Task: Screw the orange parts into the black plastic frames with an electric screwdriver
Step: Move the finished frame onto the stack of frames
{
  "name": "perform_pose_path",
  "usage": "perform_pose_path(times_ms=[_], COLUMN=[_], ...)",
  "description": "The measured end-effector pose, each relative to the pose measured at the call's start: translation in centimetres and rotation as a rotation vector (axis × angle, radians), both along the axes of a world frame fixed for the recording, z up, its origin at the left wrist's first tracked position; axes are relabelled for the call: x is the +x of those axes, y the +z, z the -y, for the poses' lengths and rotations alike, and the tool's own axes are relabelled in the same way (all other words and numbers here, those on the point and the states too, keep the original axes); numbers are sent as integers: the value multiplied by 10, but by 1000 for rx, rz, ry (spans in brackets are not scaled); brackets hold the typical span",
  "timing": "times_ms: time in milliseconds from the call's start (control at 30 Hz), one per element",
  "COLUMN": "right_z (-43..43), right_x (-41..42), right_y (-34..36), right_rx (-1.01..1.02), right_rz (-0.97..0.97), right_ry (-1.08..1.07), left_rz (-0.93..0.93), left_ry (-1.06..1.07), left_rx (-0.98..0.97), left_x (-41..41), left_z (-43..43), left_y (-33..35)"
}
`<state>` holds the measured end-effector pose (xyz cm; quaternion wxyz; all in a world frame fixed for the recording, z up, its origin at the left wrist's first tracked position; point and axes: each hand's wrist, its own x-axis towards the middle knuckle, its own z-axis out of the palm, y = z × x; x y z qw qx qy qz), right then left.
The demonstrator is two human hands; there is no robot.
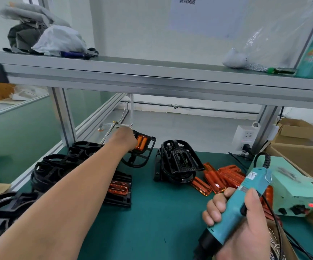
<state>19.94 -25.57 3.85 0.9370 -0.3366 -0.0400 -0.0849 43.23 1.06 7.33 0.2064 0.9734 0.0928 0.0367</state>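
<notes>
The left hand is stretched far forward, its back to the camera, fingers curled down over the near left corner of a black frame. It grips that corner; the fingertips themselves are hidden behind the hand. The frame stands tilted up from the green table top, spreading away to the right of the hand and below it. An orange part sits in the frame's upper section, just right of the knuckles and touching them or nearly so.

Under the left forearm lies a second frame with an orange piece set in it. Further left of the arm is a stack of bare frames.

To the right of the held frame, apart from it, stands a heap of frames. Beyond that heap, loose orange pieces lie scattered on the table.

The right hand is near the camera, well apart from the left. Its fingers and thumb wrap round the teal body of the screwdriver, whose black nose points down and toward the camera, out of view. The loose orange pieces lie just past this hand. Right of it sits a pale green power box with a red light on, and a black cable runs from the screwdriver's top end.
</notes>
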Motion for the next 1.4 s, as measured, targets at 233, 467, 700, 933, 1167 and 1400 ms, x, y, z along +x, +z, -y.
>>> perform_pose_path(times_ms=[233,467,700,933,1167,1400], right_z=[0,-3,-1,1,2,4], right_x=[1,-2,-4,-5,-5,-5], right_y=[-2,1,4,3,4,3], right_rx=[2,-16,19,16,24,30], right_rz=[-2,-55,-79,-61,-82,-71], right_ry=[4,-60,-99,-100,-91,-100], left_rz=[-89,-161,-28,-2,-36,-72], left_ry=[38,-2,4,-193,-181,-125], left_rx=[69,229,267,-115,-128,-274], left_x=[-3,-18,-35,-49,-55,-62], left_z=[-4,1,19,70,95,91], left_y=[-25,-24,-5,1,0,0])
